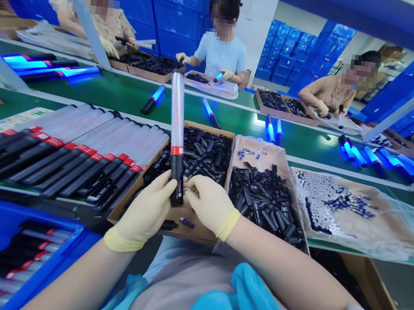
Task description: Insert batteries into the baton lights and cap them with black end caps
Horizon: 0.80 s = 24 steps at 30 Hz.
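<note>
One light stick (177, 115) rises over the cardboard box (201, 233), its handle clamped in the left hand (148, 209); its visible battery slot suggests it is unfinished. The right hand (210, 204) bunches its fingers beside it, grip unclear. Loose black plastic parts (257, 203) and shiny cylindrical batteries (324, 197) remain. Smooth, translucent tubes with red bands (88, 148) lie rowed leftward.

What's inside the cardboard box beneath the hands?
The cardboard box holds heaped black parts and, at its near end, a blue cylinder. The left hand, right hand and held tube hide part; the heap's underside is covered.
</note>
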Motion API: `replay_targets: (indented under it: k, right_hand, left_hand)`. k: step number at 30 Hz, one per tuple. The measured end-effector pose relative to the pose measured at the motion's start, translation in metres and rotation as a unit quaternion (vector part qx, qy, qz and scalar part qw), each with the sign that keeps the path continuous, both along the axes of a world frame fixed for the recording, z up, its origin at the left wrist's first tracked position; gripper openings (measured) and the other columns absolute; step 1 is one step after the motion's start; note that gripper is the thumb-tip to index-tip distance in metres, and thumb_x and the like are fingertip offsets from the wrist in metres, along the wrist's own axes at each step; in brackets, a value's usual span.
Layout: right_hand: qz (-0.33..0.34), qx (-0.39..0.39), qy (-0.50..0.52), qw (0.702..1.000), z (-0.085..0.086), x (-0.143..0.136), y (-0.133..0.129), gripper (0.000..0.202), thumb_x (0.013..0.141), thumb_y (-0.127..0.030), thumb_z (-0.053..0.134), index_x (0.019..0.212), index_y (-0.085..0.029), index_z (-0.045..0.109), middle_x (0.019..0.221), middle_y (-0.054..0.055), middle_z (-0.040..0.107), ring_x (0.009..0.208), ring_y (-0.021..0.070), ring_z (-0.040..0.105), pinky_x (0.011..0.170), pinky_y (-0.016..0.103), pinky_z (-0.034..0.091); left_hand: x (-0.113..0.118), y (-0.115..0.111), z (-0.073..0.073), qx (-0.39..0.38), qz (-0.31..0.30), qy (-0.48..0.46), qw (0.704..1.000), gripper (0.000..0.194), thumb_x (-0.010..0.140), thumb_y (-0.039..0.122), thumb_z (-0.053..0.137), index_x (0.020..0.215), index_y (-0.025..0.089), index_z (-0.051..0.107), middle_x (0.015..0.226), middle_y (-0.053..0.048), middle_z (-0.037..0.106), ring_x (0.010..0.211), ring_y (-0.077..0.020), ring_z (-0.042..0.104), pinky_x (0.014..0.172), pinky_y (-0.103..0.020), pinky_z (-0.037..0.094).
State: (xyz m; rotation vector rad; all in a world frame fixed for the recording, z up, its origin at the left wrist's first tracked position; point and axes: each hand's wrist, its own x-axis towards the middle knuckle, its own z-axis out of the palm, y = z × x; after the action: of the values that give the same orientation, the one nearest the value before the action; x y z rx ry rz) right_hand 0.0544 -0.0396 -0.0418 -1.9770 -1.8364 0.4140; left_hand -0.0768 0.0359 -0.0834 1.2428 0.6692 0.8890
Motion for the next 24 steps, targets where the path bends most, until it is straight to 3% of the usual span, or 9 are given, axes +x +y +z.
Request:
replay_targets:
  k: [2, 4, 8, 13, 16, 20, 24]
  right_hand:
    - [0.011, 0.045, -0.017, 0.999, 0.002, -0.002, -0.005, 0.015, 0.102, -0.019, 0.050, 0.111, -0.016, 0.061, 0.111, 0.006, 0.064, 0.103, 0.0158, 0.063, 0.091, 0.026, 0.049]
    - [0.024, 0.081, -0.070, 0.994, 0.004, -0.003, -0.011, 0.018, 0.101, -0.023, 0.053, 0.117, -0.018, 0.060, 0.108, 0.006, 0.062, 0.098, 0.0188, 0.063, 0.084, 0.030, 0.052]
    - [0.058, 0.086, -0.199, 0.975, 0.012, -0.002, -0.018, 0.021, 0.099, -0.028, 0.057, 0.116, -0.016, 0.060, 0.102, 0.007, 0.062, 0.089, 0.0246, 0.064, 0.068, 0.036, 0.053]
    - [0.094, 0.111, -0.256, 0.956, 0.016, 0.003, -0.020, 0.016, 0.101, -0.021, 0.047, 0.107, -0.015, 0.060, 0.094, 0.007, 0.062, 0.086, 0.0244, 0.064, 0.063, 0.036, 0.051]
    - [0.080, 0.119, -0.241, 0.960, 0.012, 0.005, -0.024, 0.021, 0.104, -0.022, 0.041, 0.107, -0.017, 0.061, 0.092, 0.006, 0.063, 0.086, 0.0224, 0.064, 0.065, 0.034, 0.050]
    - [0.043, 0.126, -0.173, 0.976, 0.004, 0.005, -0.032, 0.025, 0.105, -0.023, 0.040, 0.117, -0.018, 0.061, 0.107, 0.008, 0.065, 0.095, 0.0213, 0.065, 0.072, 0.032, 0.052]
    - [0.027, 0.172, -0.024, 0.985, -0.004, 0.003, -0.039, 0.023, 0.102, -0.024, 0.049, 0.120, -0.015, 0.061, 0.115, 0.010, 0.064, 0.105, 0.0216, 0.064, 0.086, 0.033, 0.055]
  left_hand:
    - [0.001, -0.006, 0.008, -0.101, -0.023, -0.078, 0.992, 0.042, 0.088, 0.033, 0.069, 0.127, 0.019, 0.067, 0.135, -0.010, 0.066, 0.132, -0.0295, 0.053, 0.113, -0.042, 0.043]
    - [0.001, -0.012, 0.015, -0.147, -0.035, -0.097, 0.984, 0.039, 0.087, 0.030, 0.071, 0.125, 0.019, 0.069, 0.133, -0.009, 0.067, 0.132, -0.0290, 0.054, 0.113, -0.041, 0.044]
    - [0.000, -0.020, 0.020, -0.141, -0.046, -0.073, 0.986, 0.035, 0.087, 0.029, 0.072, 0.120, 0.020, 0.073, 0.130, -0.008, 0.069, 0.131, -0.0281, 0.054, 0.111, -0.038, 0.046]
    - [0.000, -0.025, 0.021, -0.135, -0.048, -0.064, 0.988, 0.032, 0.086, 0.030, 0.074, 0.117, 0.022, 0.075, 0.125, -0.007, 0.071, 0.128, -0.0276, 0.056, 0.108, -0.037, 0.049]
    - [0.000, -0.028, 0.024, -0.140, -0.047, -0.067, 0.987, 0.032, 0.085, 0.032, 0.075, 0.115, 0.022, 0.076, 0.122, -0.007, 0.072, 0.124, -0.0277, 0.059, 0.105, -0.037, 0.051]
    - [-0.001, -0.033, 0.026, -0.133, -0.053, -0.044, 0.989, 0.036, 0.084, 0.036, 0.075, 0.117, 0.022, 0.075, 0.122, -0.007, 0.073, 0.120, -0.0282, 0.062, 0.101, -0.038, 0.053]
    - [-0.002, -0.031, 0.023, -0.034, -0.027, 0.026, 0.999, 0.047, 0.087, 0.044, 0.071, 0.129, 0.023, 0.069, 0.130, -0.008, 0.069, 0.123, -0.0311, 0.060, 0.099, -0.040, 0.054]
